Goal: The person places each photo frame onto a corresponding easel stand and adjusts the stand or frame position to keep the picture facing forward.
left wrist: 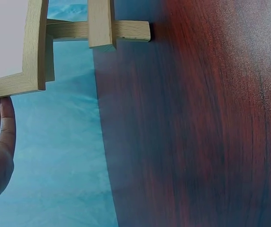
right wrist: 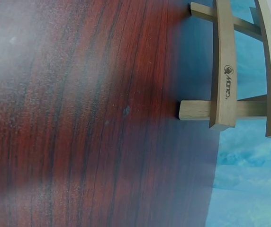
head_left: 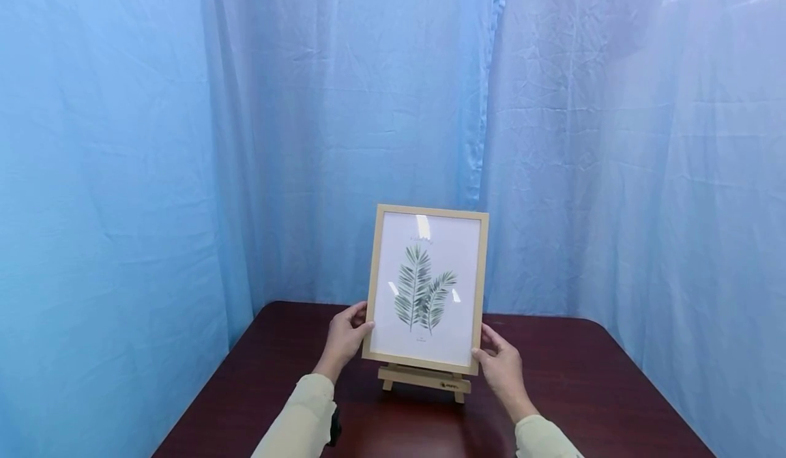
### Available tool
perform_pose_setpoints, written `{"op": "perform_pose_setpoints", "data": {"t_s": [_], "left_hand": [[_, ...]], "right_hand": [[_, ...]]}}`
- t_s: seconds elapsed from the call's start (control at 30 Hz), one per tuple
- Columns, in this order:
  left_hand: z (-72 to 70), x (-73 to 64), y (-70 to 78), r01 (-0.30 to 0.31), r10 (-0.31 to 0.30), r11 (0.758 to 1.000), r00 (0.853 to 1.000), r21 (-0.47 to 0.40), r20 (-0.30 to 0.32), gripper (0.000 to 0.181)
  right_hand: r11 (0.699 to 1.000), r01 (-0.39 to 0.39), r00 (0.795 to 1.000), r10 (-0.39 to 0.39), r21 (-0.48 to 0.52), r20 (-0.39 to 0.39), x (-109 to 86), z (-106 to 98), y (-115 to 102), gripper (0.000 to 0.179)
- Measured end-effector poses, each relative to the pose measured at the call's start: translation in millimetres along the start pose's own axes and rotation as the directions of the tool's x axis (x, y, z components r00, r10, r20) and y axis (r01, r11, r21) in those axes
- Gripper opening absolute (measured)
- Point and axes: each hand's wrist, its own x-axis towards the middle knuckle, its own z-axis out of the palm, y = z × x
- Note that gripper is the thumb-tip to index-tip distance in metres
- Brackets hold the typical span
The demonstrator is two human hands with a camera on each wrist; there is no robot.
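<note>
A light wooden picture frame (head_left: 429, 362) with a print of two green fern-like leaves is held upright, tilted slightly, between both hands. On its left edge, low down, my left hand (head_left: 345, 335) grips with the thumb in front and fingers behind. The right hand (head_left: 502, 369) pinches the lower right edge in the same way. Just below and behind the frame stands a small wooden easel (head_left: 424, 378), its ledge bearing a dark logo. Both wrist views show a gap between the frame's bottom edge (left wrist: 12, 86) and the easel ledge (right wrist: 224, 66).
The easel's feet stand on a dark red-brown wooden table (head_left: 565, 383) with rounded far corners. Light blue curtains (head_left: 368, 103) hang behind the table and along both sides. Bright light reflections show on the frame's glazing.
</note>
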Motion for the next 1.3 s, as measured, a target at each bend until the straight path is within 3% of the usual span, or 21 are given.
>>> {"op": "perform_pose_setpoints", "data": {"t_s": [0.63,1.3], "left_hand": [[6.9,2.4,-9.4,0.074,-0.074,0.997,0.997,0.000,0.002,0.041],[18.7,-0.7,-28.0,0.067,-0.068,0.998,0.998,-0.016,-0.015,0.039]], "right_hand": [[1.000,-0.020,1.000,0.020,-0.017,-0.005,0.7,2.2,6.8,0.056],[1.000,-0.015,0.999,0.014,-0.019,-0.037,1.9,9.9,31.7,0.055]]}}
